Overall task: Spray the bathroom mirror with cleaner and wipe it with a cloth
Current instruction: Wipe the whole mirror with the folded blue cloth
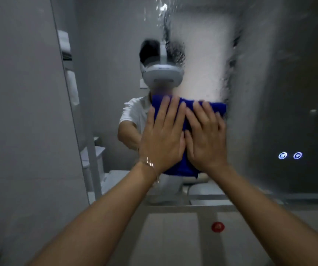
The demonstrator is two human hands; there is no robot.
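Against mirror (269, 112) | left hand (162, 139), right hand (206, 140): grips wide, pressing cloth (181, 167) | wet glass rightward

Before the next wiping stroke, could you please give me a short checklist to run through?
1. Flat press by left hand and right hand on the blue cloth: ok.
2. Contact between cloth and mirror: ok.
3. Unwiped cleaner droplets above the cloth: ok.
4. Gap between cloth and lit touch icons: ok.
5. Whereabouts of the spray bottle: cannot tell, not in view.
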